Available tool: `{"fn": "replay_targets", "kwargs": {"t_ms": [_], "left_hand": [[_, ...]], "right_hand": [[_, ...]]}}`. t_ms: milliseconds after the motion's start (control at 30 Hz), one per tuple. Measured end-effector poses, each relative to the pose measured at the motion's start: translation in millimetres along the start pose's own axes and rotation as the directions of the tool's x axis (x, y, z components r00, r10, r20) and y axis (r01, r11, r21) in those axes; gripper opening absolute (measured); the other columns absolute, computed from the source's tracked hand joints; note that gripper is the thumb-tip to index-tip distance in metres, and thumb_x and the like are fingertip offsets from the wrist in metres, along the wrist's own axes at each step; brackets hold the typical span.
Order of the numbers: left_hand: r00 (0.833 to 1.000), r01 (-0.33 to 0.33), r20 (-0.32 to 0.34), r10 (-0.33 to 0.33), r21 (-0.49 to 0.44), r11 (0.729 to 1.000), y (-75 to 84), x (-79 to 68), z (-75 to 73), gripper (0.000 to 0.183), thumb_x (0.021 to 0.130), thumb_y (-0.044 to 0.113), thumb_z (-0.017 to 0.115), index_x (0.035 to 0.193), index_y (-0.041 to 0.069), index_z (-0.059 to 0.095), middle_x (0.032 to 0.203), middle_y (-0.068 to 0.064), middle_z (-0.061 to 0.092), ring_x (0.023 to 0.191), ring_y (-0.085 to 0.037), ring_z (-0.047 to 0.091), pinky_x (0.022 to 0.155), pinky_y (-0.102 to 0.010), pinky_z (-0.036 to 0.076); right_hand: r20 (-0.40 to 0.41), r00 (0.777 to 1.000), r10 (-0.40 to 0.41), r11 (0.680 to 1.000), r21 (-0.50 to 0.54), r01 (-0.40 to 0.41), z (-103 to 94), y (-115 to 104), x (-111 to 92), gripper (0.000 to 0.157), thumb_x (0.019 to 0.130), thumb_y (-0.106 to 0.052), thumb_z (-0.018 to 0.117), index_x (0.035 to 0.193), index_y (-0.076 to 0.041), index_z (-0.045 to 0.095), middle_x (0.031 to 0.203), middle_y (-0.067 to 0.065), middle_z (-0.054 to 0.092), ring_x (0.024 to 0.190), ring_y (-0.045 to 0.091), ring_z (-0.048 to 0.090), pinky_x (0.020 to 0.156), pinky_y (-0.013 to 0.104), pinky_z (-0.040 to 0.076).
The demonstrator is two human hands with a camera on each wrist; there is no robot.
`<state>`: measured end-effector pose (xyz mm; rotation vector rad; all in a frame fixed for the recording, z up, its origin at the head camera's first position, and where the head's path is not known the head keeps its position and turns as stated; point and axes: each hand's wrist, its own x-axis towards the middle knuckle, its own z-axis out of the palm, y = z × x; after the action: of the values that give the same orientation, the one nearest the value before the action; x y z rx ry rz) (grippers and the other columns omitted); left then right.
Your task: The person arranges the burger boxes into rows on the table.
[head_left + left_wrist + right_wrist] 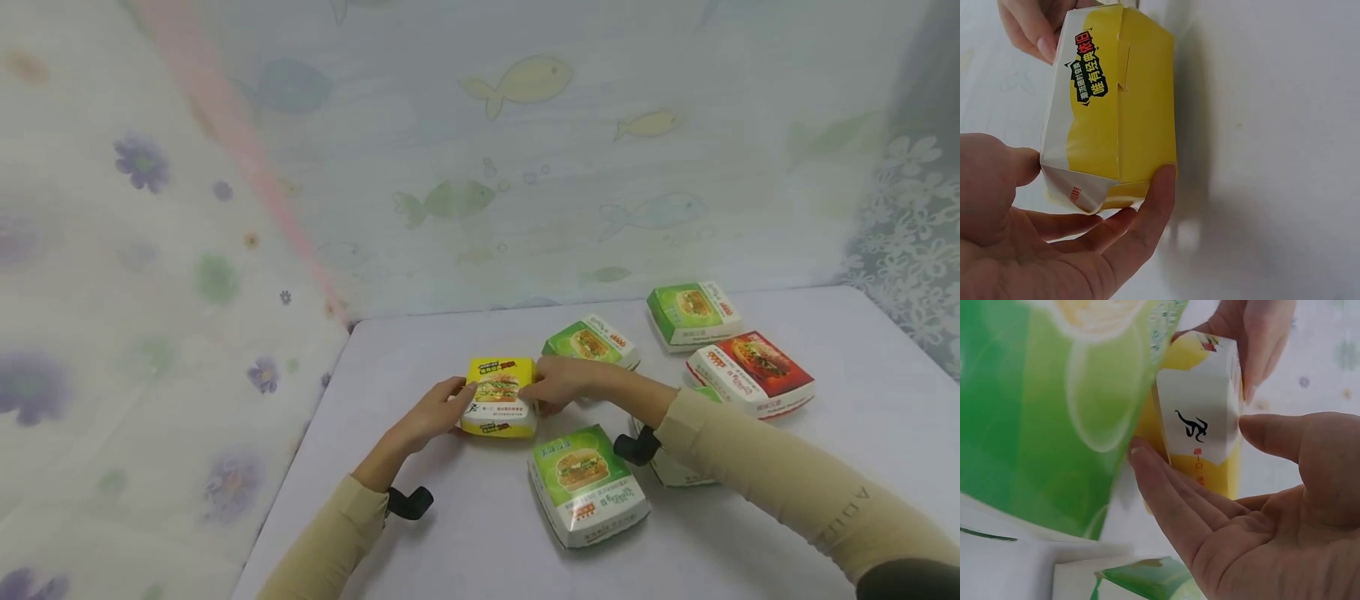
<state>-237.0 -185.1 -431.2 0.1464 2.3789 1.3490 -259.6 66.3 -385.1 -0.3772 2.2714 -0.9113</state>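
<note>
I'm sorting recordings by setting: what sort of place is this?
Probably a small staged booth: a fish-print sheet behind, a flower-print sheet at left, and burger boxes on a pale table.

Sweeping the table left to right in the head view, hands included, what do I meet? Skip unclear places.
Left hand, yellow box, right hand, farthest green-and-white box, red-and-white box.

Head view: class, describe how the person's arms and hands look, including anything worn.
The left sleeve and right sleeve are beige; dark lettering marks the right one. A black piece juts out beside each cuff. The left hand and right hand wear no gloves.
</note>
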Motion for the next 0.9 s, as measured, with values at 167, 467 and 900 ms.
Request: {"fn": "replay_targets", "kwargs": {"t_ms": [167, 467, 900], "left_hand": [[1.0, -0.022, -0.001, 0.022, -0.022, 1.0, 7.6, -0.8, -7.6, 0.058, 0.109, 0.039, 0.047, 0.152, 0.0, 0.041, 0.139, -0.02, 0.049, 0.098, -0.024, 0.065, 0.076, -0.039, 0.063], [0.999, -0.049, 0.008, 0.049, -0.024, 0.998, 21.0, 5.3, -22.3, 0.06, 0.109, 0.04, 0.047, 0.153, -0.001, 0.039, 0.123, -0.018, 0.06, 0.095, -0.024, 0.067, 0.078, -0.04, 0.063], [0.998, -0.058, -0.018, 0.058, 0.004, 0.998, 41.0, 28.6, -48.3, 0.059, 0.111, 0.042, 0.043, 0.153, 0.0, 0.039, 0.12, -0.018, 0.062, 0.103, -0.027, 0.066, 0.081, -0.04, 0.062]], "right_hand": [[-0.034, 0.999, -0.025, 1.0, -0.002, 0.025, -1.8, -3.2, -1.2, 0.029, 0.103, -0.029, 0.061, 0.111, -0.002, 0.065, 0.097, 0.01, 0.069, 0.085, 0.02, 0.064, 0.086, 0.04, 0.057], [-0.079, 0.997, 0.007, 0.999, 0.053, -0.003, -9.4, -14.0, -2.9, 0.041, 0.103, -0.033, 0.061, 0.126, 0.001, 0.056, 0.104, 0.012, 0.065, 0.089, 0.022, 0.066, 0.09, 0.041, 0.057], [-0.121, 0.992, -0.046, 0.986, 0.156, 0.065, -24.5, -26.5, 9.0, 0.053, 0.105, -0.033, 0.058, 0.141, 0.004, 0.046, 0.13, 0.019, 0.057, 0.11, 0.035, 0.066, 0.083, 0.035, 0.06]]}}
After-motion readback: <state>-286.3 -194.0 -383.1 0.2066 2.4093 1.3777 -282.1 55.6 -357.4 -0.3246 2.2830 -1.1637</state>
